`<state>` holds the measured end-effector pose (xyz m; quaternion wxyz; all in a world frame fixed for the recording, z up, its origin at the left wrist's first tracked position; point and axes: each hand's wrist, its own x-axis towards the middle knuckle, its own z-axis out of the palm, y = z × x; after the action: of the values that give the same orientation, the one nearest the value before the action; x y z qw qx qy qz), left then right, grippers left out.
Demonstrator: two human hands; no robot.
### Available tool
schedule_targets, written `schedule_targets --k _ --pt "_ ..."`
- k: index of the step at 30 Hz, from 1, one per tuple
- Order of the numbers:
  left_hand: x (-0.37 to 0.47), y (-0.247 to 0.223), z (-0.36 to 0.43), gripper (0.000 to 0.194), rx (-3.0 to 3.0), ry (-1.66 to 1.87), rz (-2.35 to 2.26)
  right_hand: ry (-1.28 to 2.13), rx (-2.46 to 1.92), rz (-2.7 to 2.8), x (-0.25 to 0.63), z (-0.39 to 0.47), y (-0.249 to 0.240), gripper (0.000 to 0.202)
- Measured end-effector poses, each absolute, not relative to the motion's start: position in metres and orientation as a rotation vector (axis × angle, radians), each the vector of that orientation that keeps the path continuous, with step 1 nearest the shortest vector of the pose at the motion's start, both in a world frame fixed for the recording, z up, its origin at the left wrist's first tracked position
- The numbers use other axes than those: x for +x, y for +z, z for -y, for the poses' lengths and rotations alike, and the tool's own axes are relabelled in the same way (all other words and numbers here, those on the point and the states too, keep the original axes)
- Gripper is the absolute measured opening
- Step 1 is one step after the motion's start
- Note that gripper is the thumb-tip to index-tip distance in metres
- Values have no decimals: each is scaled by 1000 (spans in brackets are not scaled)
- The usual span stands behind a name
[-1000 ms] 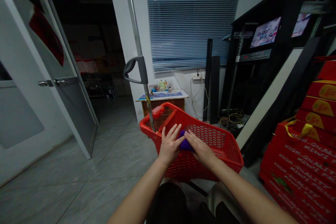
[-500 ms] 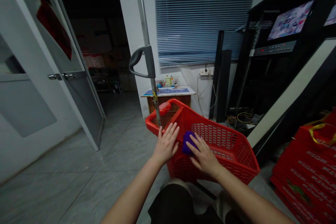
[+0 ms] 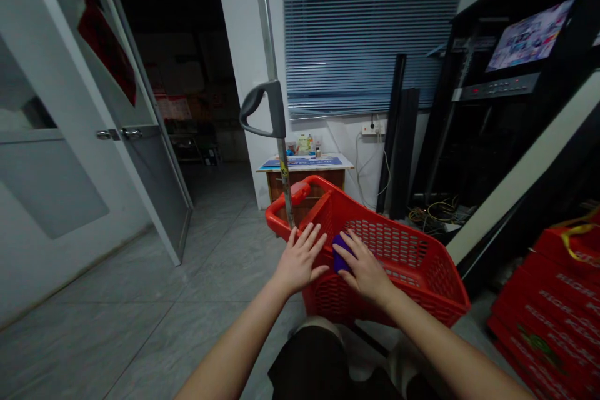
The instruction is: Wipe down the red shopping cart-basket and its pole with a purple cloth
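Note:
A red shopping basket (image 3: pixel 403 244) on a stand is in front of me, its walls pierced with slots. My left hand (image 3: pixel 300 259) lies palm down at the near rim beside the handle end, fingers spread and holding nothing. Just right of it, my right hand (image 3: pixel 365 265) presses a folded purple cloth (image 3: pixel 341 255) against the near side by the rim. The fingers of that hand cover part of the cloth. Behind the left fingertips, a metal pole (image 3: pixel 269 31) with a grey loop grip (image 3: pixel 276 109) rises past the basket handle.
A small cabinet (image 3: pixel 304 165) with items on top stands against the wall. Red printed boxes (image 3: pixel 548 306) are stacked at the right, near a leaning pale panel (image 3: pixel 529 169). Loose cables (image 3: pixel 435 209) lie by the black rack. An opened door (image 3: pixel 154 169) is at left.
My view has turned slightly left, so the scene sits a little further right. The right hand now covers more of the purple cloth. The left hand's thumb is spread wider.

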<state>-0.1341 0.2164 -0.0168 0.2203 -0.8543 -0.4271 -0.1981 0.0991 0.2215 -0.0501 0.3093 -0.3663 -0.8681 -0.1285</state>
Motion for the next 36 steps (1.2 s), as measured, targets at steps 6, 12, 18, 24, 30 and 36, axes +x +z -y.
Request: schedule_targets --k 6,12,18,24,30,36 --pt "-165 -13 -217 51 -2126 -962 1243 -348 -885 2231 90 -228 -56 76" --pt "-184 -18 -226 75 -2099 -871 1343 -325 -852 2174 38 -239 -43 81" --pt "-188 -9 -221 62 -2132 -643 1383 -323 -834 2210 -2 -253 -28 77" --pt "-193 0 -233 73 -2115 -574 1446 -308 -908 2310 -6 -274 -28 66" --pt "-196 7 -243 70 -2099 -588 1469 -316 -948 2274 -16 -286 -28 62" --pt "-189 12 -246 73 -2093 -600 1429 -310 -977 2277 -7 -290 -35 61"
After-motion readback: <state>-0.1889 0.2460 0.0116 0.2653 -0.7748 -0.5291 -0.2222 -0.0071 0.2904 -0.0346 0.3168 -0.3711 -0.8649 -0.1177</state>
